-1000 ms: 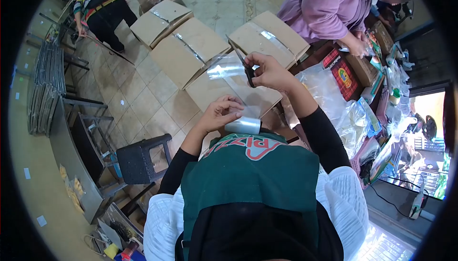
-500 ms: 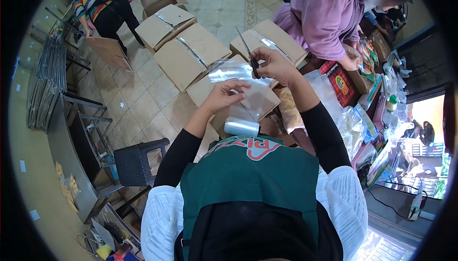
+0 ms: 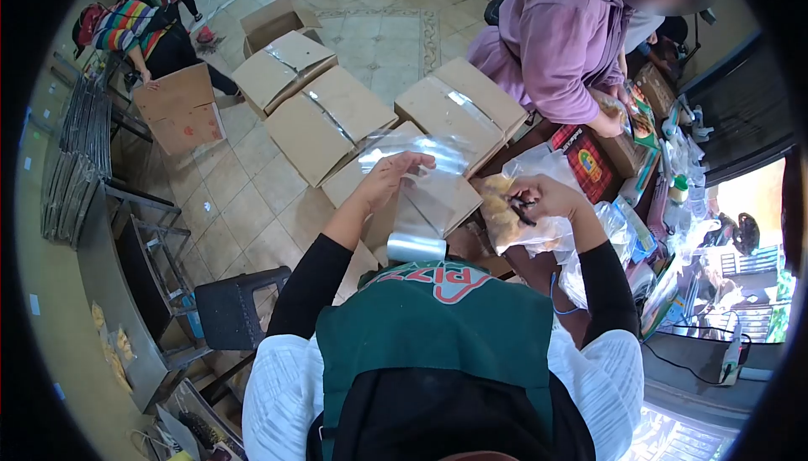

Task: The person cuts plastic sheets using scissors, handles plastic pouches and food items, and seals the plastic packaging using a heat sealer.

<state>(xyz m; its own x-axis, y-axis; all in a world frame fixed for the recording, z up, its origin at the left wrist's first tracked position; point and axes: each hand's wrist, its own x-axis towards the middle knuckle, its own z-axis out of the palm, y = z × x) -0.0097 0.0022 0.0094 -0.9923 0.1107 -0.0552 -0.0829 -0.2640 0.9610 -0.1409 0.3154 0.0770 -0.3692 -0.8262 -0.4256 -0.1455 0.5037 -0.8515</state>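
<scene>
My left hand is raised over the closed cartons, fingers stretched and thumb apart. It is beside a sheet of clear plastic film; whether it touches the film I cannot tell. The sheet runs up from a roll of film just in front of my apron. My right hand is closed around black-handled scissors, whose blades are hard to make out. Under that hand lies a clear bag of yellowish pieces, on the table to the right.
Taped cardboard boxes stand ahead. A co-worker in purple handles packets at the right table, near a red checked pack. Far left, a person in stripes holds a flattened carton. A dark stool stands at my left.
My right hand has moved right and down with the scissors, from above the film to the bag. My left hand has barely shifted. The person in stripes has bent lower with the carton.
</scene>
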